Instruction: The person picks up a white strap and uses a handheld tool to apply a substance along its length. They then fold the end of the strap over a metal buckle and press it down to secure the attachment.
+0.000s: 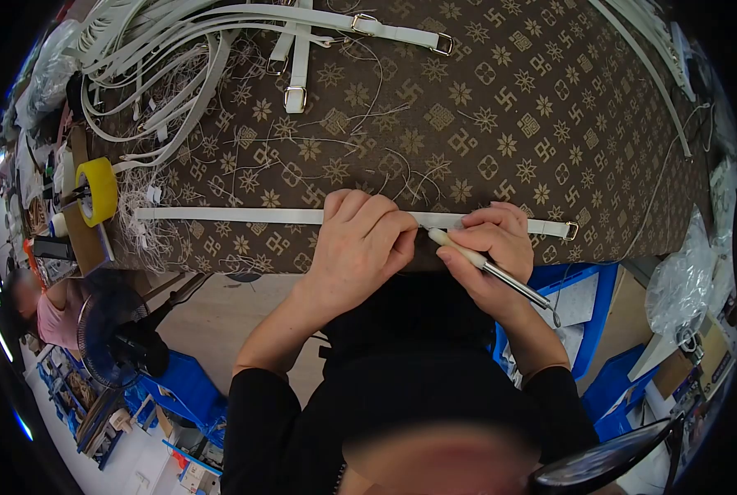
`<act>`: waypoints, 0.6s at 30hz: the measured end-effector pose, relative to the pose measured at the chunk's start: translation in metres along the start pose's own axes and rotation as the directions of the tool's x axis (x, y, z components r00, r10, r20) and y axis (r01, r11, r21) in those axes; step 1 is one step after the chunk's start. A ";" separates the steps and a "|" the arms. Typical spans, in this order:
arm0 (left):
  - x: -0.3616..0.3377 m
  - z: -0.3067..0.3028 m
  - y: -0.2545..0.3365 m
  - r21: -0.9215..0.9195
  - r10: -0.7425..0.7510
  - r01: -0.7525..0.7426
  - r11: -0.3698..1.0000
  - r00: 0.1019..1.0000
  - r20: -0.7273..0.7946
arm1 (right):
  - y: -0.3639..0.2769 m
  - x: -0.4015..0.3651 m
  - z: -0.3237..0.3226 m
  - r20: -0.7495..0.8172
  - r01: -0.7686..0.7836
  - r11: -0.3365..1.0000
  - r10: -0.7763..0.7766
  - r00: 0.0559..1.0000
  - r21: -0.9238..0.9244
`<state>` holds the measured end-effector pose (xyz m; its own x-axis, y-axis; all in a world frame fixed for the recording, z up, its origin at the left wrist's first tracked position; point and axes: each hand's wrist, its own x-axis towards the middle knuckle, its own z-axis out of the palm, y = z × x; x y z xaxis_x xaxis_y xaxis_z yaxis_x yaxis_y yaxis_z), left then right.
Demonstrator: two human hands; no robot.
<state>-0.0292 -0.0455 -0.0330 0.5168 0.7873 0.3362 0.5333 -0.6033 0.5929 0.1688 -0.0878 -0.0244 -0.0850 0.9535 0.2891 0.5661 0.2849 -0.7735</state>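
A narrow white belt [236,215] lies straight across the patterned brown cloth, its small metal buckle [572,231] at the right end. The fingers of my left hand [356,239] are curled closed on the belt near its middle. My right hand [496,247] grips a pen-like tool [514,284] with a pale front part and a silver shaft ending in a small loop. The tool's tip points left, right at the belt's near edge, close to my left fingertips. Behind it, fingers of my right hand also rest over the belt.
More white belts with buckles [296,100] are heaped at the back left. Loose threads [409,177] litter the cloth [500,99]. A yellow tape roll [98,191] stands at the left edge, near a black fan [113,330]. Blue bins [595,318] sit below; a person [59,313] is far left.
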 end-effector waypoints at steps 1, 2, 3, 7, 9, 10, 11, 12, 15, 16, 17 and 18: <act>0.000 0.000 0.000 0.000 0.000 0.000 1.000 1.000 -0.003 | 0.000 0.000 0.000 0.002 -0.001 1.000 0.001 1.000 -0.001; 0.000 0.001 0.000 0.000 -0.001 0.001 1.000 1.000 -0.003 | 0.000 0.000 0.000 0.002 -0.001 1.000 0.001 1.000 -0.001; 0.000 0.001 0.000 0.004 0.000 0.000 1.000 1.000 -0.006 | 0.000 0.000 0.000 0.005 -0.004 1.000 0.004 1.000 -0.002; 0.001 0.000 0.001 -0.013 -0.016 0.016 1.000 1.000 -0.018 | 0.000 -0.001 0.000 0.003 -0.014 1.000 0.014 1.000 -0.003; 0.001 0.000 0.001 -0.012 -0.018 0.018 1.000 1.000 -0.022 | 0.000 -0.002 0.000 0.005 -0.015 1.000 0.015 1.000 -0.004; 0.001 0.000 0.001 -0.013 -0.019 0.019 1.000 0.999 -0.026 | 0.000 -0.002 0.000 0.006 -0.015 1.000 0.015 1.000 -0.006; 0.001 0.001 0.001 -0.013 -0.019 0.019 1.000 0.999 -0.026 | 0.000 -0.002 0.000 0.006 -0.015 1.000 0.015 1.000 -0.006; 0.000 0.001 0.000 -0.014 -0.015 0.014 1.000 1.000 -0.022 | 0.000 -0.002 0.000 0.007 -0.018 1.000 0.018 1.000 -0.007; 0.000 0.001 0.000 -0.013 -0.011 0.010 1.000 1.000 -0.017 | 0.000 -0.001 0.000 0.011 -0.009 1.000 0.009 1.000 -0.009; 0.000 0.000 0.000 -0.012 -0.011 0.011 1.000 1.000 -0.016 | 0.000 -0.001 0.000 0.013 0.002 1.000 -0.002 1.000 -0.009; 0.000 0.000 0.000 -0.012 -0.011 0.011 1.000 1.000 -0.017 | 0.000 -0.001 -0.001 0.013 0.003 1.000 -0.003 1.000 -0.009; 0.001 0.000 0.000 -0.023 -0.014 0.013 1.000 1.000 -0.020 | 0.000 -0.001 -0.001 0.017 -0.001 1.000 0.001 1.000 0.003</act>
<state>-0.0290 -0.0449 -0.0332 0.4960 0.7978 0.3429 0.5245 -0.5899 0.6139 0.1699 -0.0890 -0.0241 -0.0988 0.9553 0.2787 0.5633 0.2846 -0.7757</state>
